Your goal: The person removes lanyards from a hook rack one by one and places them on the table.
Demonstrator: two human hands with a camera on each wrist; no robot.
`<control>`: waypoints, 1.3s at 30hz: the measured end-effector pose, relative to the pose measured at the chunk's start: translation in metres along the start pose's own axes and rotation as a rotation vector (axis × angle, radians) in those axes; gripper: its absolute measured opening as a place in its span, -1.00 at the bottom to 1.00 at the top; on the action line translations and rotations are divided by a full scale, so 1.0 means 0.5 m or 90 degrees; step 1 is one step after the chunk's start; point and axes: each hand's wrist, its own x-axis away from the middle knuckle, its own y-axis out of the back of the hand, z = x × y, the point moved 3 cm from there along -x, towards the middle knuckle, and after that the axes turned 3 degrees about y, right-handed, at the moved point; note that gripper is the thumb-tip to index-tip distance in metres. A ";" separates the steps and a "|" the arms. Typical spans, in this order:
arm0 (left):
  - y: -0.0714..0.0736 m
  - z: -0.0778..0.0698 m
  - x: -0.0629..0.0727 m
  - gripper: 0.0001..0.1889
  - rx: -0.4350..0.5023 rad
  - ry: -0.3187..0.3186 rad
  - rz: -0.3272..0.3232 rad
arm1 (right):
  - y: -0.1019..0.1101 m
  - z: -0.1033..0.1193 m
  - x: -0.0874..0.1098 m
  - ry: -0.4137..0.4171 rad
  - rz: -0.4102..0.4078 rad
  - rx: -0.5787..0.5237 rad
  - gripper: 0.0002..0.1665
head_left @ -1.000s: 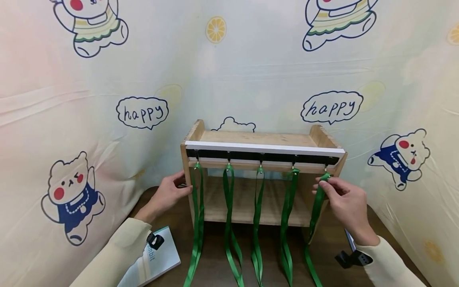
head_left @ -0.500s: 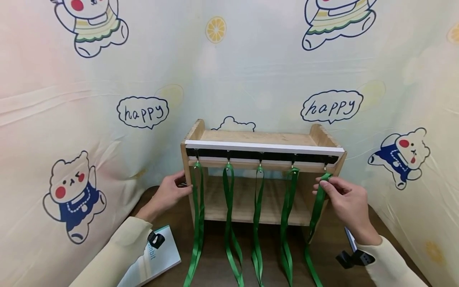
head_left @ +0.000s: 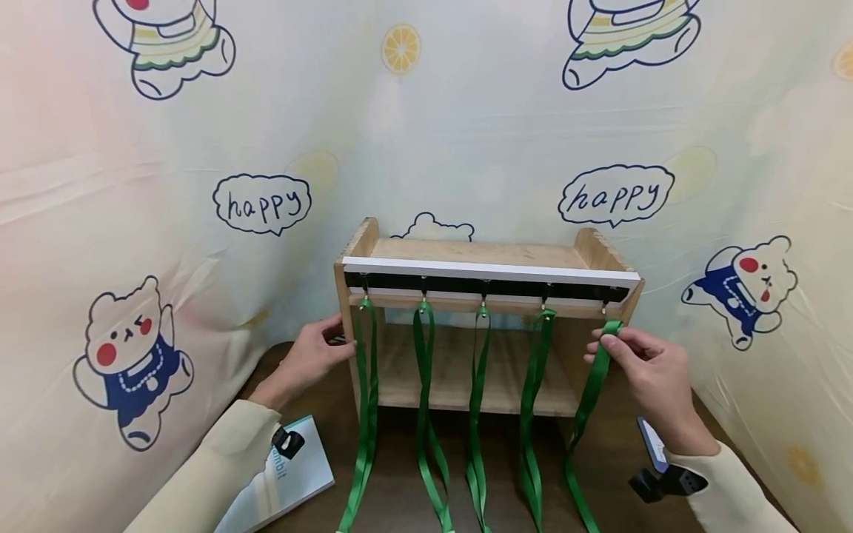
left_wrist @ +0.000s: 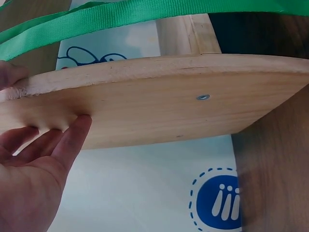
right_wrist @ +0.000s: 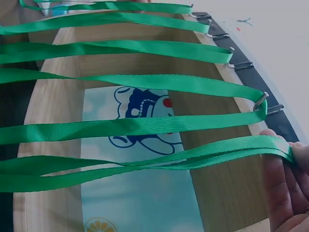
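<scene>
A small wooden shelf [head_left: 466,370] carries a black hook strip [head_left: 453,286] along its upper front. Several green lanyards [head_left: 477,414] hang from the strip's metal hooks. My right hand [head_left: 649,377] pinches the rightmost green lanyard [head_left: 589,392] near its top loop, just below and right of the end hook [head_left: 605,305]. In the right wrist view this lanyard [right_wrist: 217,152] loops over the fingers, apart from the neighbouring hook. My left hand [head_left: 313,359] grips the shelf's left side panel [left_wrist: 145,106], thumb at the front edge and fingertips pressed on the outer face.
A white and blue book or box [head_left: 286,474] lies on the dark brown table [head_left: 426,481] beneath the left forearm. Near the right wrist lies a blue-edged card-like item [head_left: 653,444]. Printed cloth [head_left: 426,141] surrounds the table at the back and sides.
My right hand has moved slightly right with the rightmost lanyard, whose top loop now sits away from its hook. The left hand stays on the shelf panel.
</scene>
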 end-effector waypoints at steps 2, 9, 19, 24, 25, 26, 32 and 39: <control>0.003 0.001 0.001 -0.46 -0.001 0.002 -0.001 | 0.004 0.001 -0.001 -0.005 0.003 -0.025 -0.65; 0.003 0.005 -0.005 -0.47 -0.004 0.001 0.003 | 0.028 -0.012 0.002 -0.024 -0.007 -0.086 -0.66; -0.001 0.007 -0.011 -0.46 -0.006 -0.011 0.006 | 0.068 -0.060 0.034 -0.056 -0.017 -0.140 -0.72; 0.001 0.009 -0.011 -0.47 -0.003 -0.005 0.002 | 0.079 -0.070 0.051 -0.062 -0.004 -0.200 -0.77; 0.001 0.010 -0.010 -0.47 -0.003 -0.002 0.002 | 0.080 -0.072 0.054 -0.067 0.000 -0.210 -0.77; 0.001 0.010 -0.010 -0.48 -0.004 0.000 0.001 | 0.081 -0.073 0.057 -0.072 0.003 -0.216 -0.76; 0.001 0.013 -0.007 -0.48 -0.006 0.006 0.000 | 0.084 -0.085 0.074 -0.089 0.004 -0.140 -0.79; 0.001 0.006 -0.010 -0.48 -0.006 0.015 0.004 | 0.079 -0.112 0.110 -0.120 0.015 -0.019 -0.75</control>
